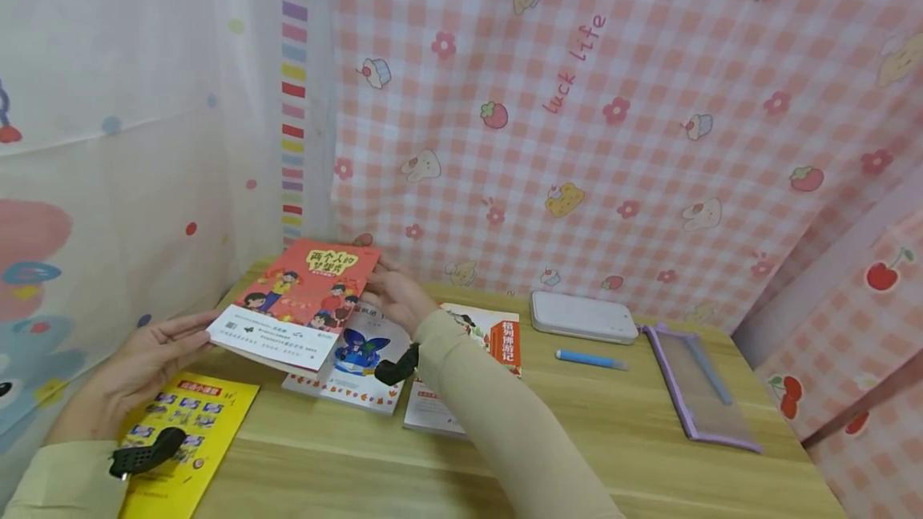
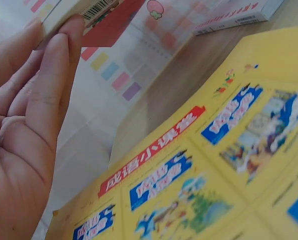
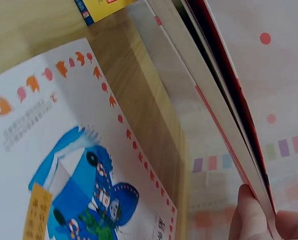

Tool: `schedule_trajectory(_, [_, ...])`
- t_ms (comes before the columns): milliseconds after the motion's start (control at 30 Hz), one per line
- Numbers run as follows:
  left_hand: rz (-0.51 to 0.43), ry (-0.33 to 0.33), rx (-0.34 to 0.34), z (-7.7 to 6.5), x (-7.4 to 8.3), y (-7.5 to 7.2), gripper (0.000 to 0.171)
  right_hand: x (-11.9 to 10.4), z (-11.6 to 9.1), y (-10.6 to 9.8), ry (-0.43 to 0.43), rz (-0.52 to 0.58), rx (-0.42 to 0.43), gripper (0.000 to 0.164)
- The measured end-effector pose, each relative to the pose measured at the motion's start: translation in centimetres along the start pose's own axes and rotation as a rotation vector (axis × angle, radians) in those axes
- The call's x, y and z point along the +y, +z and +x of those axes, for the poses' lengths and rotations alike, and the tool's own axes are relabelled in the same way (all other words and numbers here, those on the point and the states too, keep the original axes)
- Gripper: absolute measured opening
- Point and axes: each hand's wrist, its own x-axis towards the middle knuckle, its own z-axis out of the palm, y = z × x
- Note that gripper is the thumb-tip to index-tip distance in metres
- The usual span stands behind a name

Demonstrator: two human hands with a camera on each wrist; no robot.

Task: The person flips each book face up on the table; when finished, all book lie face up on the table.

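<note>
A red book (image 1: 303, 295) with a white lower band is held up over the left part of the table, tilted. My left hand (image 1: 155, 359) pinches its lower left corner between thumb and fingers. At the opposite edge my right hand (image 1: 400, 291) pinches the book, thumb on one side and fingers on the other. The right wrist view shows the held book (image 3: 223, 110) edge-on, its cover slightly parted from the pages. Below lies a white book with a blue picture (image 1: 368, 359), partly hidden. Under my left wrist is a yellow book (image 1: 195, 439).
Another white-and-red book (image 1: 505, 335) lies partly behind my right forearm. Farther right are a white case (image 1: 584, 317), a blue marker (image 1: 591, 360) and a purple-edged mesh pouch (image 1: 703, 391) with a pen-like item inside. Curtains (image 1: 577, 142) stand behind the wooden table (image 1: 346, 463).
</note>
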Motion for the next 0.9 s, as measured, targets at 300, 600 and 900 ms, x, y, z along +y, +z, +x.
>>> schedule_trajectory(300, [-0.021,-0.033,0.013,0.1,0.0,-0.5,0.037,1.1,1.0,0.2,0.023,0.093,0.074,0.061])
schedule_trajectory(600, [-0.026,-0.077,0.088,0.5,-0.3,-0.9,0.034,2.2,2.1,0.4,0.025,0.131,0.110,0.065])
schedule_trajectory(900, [-0.037,-0.083,0.101,0.5,-0.6,-1.9,0.033,3.4,2.3,1.1,0.038,0.095,0.121,0.067])
